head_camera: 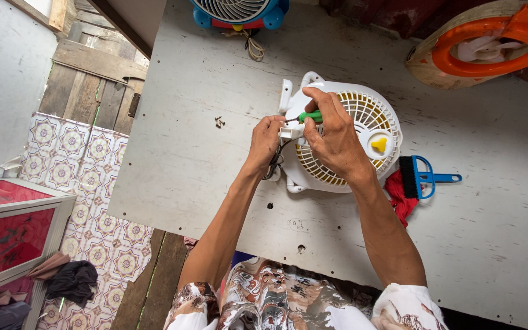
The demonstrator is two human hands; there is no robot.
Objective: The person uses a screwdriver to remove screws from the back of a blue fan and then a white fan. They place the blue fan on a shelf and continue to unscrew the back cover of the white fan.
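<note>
While the left hand [266,139] pinches a small white plastic part [291,132] at the rim of the round white-and-yellow plastic fan housing [362,131], the right hand [336,135] is closed around a green-handled screwdriver [308,115], its tip at that part. Both hands meet over the fan's left edge on the grey bench [215,183]. Judging by this, a screw is being worked; steady alignment matters. Loose dark screws [219,122] lie left of the hands; no container shows.
</note>
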